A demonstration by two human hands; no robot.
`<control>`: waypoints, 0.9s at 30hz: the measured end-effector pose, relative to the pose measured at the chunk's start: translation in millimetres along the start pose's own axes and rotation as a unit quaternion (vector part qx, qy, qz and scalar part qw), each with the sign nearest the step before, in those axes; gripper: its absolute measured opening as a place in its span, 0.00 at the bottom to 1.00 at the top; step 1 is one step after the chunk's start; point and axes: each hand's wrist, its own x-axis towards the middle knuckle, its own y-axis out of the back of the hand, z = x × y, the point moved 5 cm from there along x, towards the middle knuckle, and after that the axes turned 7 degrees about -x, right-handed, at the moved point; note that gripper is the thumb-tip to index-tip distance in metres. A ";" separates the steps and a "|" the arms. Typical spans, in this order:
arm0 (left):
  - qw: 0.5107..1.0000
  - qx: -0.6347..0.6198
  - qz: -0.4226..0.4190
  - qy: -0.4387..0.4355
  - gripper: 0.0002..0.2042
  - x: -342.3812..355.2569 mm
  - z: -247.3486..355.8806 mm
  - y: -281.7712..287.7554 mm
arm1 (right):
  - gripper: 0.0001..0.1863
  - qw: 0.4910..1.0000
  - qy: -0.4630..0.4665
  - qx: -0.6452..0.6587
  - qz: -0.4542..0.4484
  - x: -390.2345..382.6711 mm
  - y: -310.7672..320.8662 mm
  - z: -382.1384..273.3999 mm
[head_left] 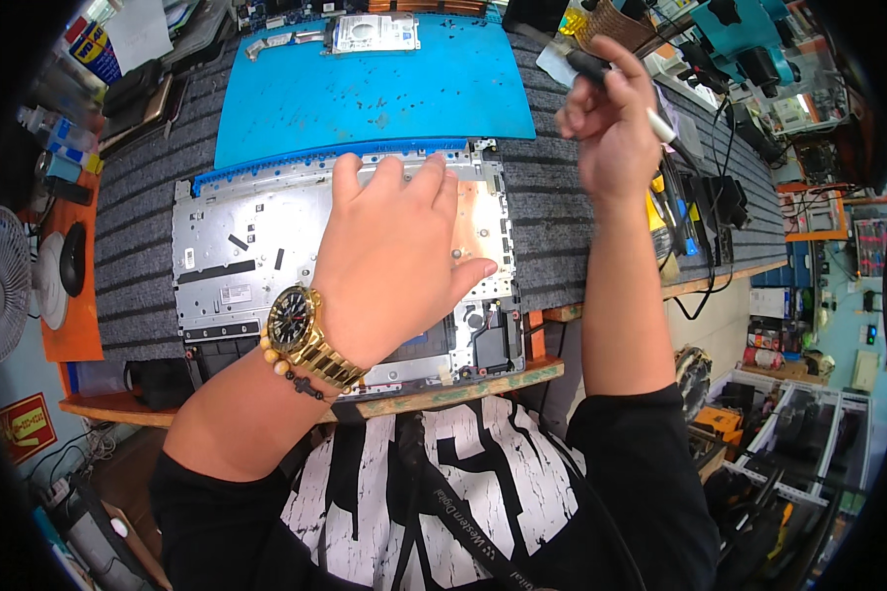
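Laptop chassis [291,222], a silver plate with its inner side up, lies at the centre of the frame, close to the wooden front edge of the bench [537,375]. Your left hand [394,251] lies palm down over it, grasping nothing that shows, its fingers pointing to the far edge and slightly bent, the thumb out to the right across the plate; how hard it presses, you cannot tell from this view. Your right hand [611,138] is raised at the upper right, well apart from the plate, its fingers bent around a slim tool [660,126] with a black end and a white end. On your left wrist you wear a gold watch [292,320] with a dark dial, and a beaded bracelet [278,368] beside it. A blue strip [276,164] runs along the chassis's far edge. Beyond it, at the top centre, a blue mat [365,98] lies on grey striped cloth [552,197], with a silver drive [370,32] near its far edge. A fan [2,284] stands at the far left.
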 end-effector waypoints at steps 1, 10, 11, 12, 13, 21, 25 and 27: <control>1.000 0.000 0.002 -0.002 0.39 1.6 0.5 -0.9 | 0.18 0.999 -0.023 -0.016 0.020 -4.2 8.5 12.4; 0.999 -0.028 -0.020 0.028 0.37 5.2 1.0 4.2 | 0.11 0.996 -0.078 -0.037 0.038 -5.6 7.1 38.5; 0.999 -0.026 -0.022 0.028 0.37 5.2 1.0 4.4 | 0.11 0.996 -0.078 -0.033 0.039 -5.8 6.1 38.9; 0.999 -0.028 -0.027 0.031 0.37 5.3 0.5 4.3 | 0.10 0.996 -0.077 -0.036 0.037 -6.0 4.9 39.5; 0.998 -0.030 -0.031 0.035 0.37 5.2 -0.2 3.9 | 0.09 0.996 -0.076 -0.038 0.034 -6.4 4.0 40.5; 0.999 -0.039 -0.009 0.021 0.38 5.7 -0.5 5.6 | 0.08 0.993 -0.077 -0.085 0.039 -5.8 2.5 43.6; 0.999 -0.037 -0.006 0.013 0.38 5.9 -0.9 7.1 | 0.08 0.989 -0.065 -0.133 0.029 -5.0 -0.6 46.5; 0.999 -0.037 -0.002 0.011 0.38 5.7 -1.0 6.4 | 0.08 0.986 -0.069 -0.151 0.023 -6.1 -1.1 46.2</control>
